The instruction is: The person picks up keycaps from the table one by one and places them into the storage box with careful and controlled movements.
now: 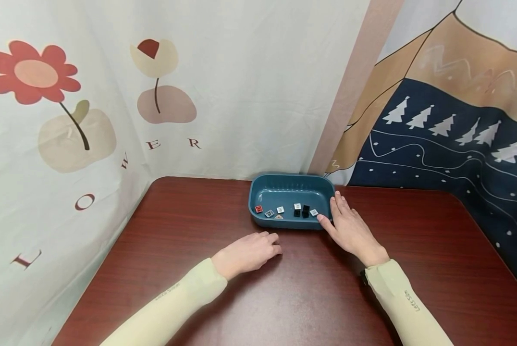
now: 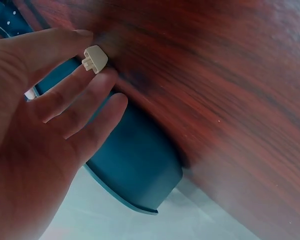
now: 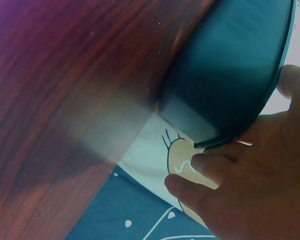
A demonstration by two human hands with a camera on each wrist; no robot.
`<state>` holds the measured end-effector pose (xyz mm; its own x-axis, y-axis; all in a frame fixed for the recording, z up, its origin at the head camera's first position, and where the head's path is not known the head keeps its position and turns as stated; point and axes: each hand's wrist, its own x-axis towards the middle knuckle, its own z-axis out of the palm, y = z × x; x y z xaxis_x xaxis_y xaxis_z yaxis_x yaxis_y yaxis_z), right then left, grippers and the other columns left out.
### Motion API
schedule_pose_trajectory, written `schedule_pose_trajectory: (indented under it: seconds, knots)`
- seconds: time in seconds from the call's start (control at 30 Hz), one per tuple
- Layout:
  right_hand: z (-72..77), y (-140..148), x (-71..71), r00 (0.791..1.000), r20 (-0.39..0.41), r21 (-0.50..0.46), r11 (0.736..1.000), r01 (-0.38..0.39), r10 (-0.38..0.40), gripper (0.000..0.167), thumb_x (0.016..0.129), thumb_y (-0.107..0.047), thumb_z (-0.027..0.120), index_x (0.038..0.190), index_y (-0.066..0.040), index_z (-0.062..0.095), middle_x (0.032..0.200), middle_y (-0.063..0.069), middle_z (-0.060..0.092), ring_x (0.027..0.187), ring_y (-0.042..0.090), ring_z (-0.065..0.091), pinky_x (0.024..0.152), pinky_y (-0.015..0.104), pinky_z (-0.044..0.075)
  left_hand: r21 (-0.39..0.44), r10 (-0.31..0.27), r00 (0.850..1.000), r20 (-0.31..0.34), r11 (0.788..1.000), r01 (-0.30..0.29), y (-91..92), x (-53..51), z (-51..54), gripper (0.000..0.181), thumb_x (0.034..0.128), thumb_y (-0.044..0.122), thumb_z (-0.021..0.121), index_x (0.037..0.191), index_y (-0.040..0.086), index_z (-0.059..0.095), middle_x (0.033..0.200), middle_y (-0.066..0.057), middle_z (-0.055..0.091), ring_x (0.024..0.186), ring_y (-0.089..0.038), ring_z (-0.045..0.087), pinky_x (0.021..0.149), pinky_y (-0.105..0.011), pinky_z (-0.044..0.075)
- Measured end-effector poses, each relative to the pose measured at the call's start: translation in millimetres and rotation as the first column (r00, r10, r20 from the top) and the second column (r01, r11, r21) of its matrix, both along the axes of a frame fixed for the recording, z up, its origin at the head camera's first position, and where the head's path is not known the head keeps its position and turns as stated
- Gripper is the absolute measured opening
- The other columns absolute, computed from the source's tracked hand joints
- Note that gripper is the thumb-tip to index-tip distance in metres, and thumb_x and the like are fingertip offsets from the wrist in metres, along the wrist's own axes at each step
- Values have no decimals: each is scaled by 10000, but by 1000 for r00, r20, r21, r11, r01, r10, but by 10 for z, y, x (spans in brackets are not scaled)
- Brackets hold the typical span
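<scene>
In the head view my left hand (image 1: 252,251) hovers over the table just in front of a blue tray (image 1: 293,225). The left wrist view shows it pinching a small beige keycap (image 2: 97,59) between thumb and fingertips, stem side showing. At the tray's front right corner, my right hand (image 1: 352,230) holds the rim, thumb over the front edge and fingers along the right end. Inside the tray lie several keycaps: a red keycap (image 1: 259,209) at the left, a grey keycap (image 1: 269,214), a white keycap (image 1: 280,210), and black keycaps (image 1: 305,211) further right.
The reddish-brown wooden table (image 1: 189,206) extends to both sides of the tray. Behind it hangs a white curtain (image 1: 250,96) with printed flowers and letters. A dark blue cloth (image 1: 414,163) with printed trees hangs at the right.
</scene>
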<state>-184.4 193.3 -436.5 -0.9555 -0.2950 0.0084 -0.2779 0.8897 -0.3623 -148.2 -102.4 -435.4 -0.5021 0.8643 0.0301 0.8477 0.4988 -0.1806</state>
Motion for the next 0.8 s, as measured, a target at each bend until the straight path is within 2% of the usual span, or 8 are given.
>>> schedule_pose_trajectory:
  seconds: [0.2, 0.43, 0.8]
  knots:
    - [1, 9, -13, 1000, 16, -2, 1000, 1, -1, 879, 1082, -580, 376, 1593, 112, 198, 1702, 252, 50, 1565, 431, 105, 1205, 636, 182, 16, 13, 1000, 4, 1000, -13, 16, 4, -2, 143, 937, 39, 722, 955, 181, 731, 892, 6, 561, 787, -172, 594, 771, -248, 519]
    - [-4, 12, -18, 1000, 18, 0, 1000, 1, -1, 885, 1080, -585, 376, 1593, 114, 197, 1701, 256, 49, 1563, 436, 106, 1202, 641, 178, 20, 11, 1000, -18, 1000, -10, 28, 8, -10, 163, 941, 24, 706, 882, 175, 687, 877, 6, 560, 776, -167, 607, 753, -237, 518]
    - [-7, 5, -18, 1000, 12, -3, 1000, 3, -3, 881, 1080, -582, 380, 1591, 114, 206, 1699, 260, 65, 1561, 439, 118, 1199, 641, 193, 18, 6, 1000, 25, 1000, -6, 33, 1, -4, 194, 907, -17, 718, 868, 170, 682, 876, 4, 582, 778, -167, 631, 746, -248, 531]
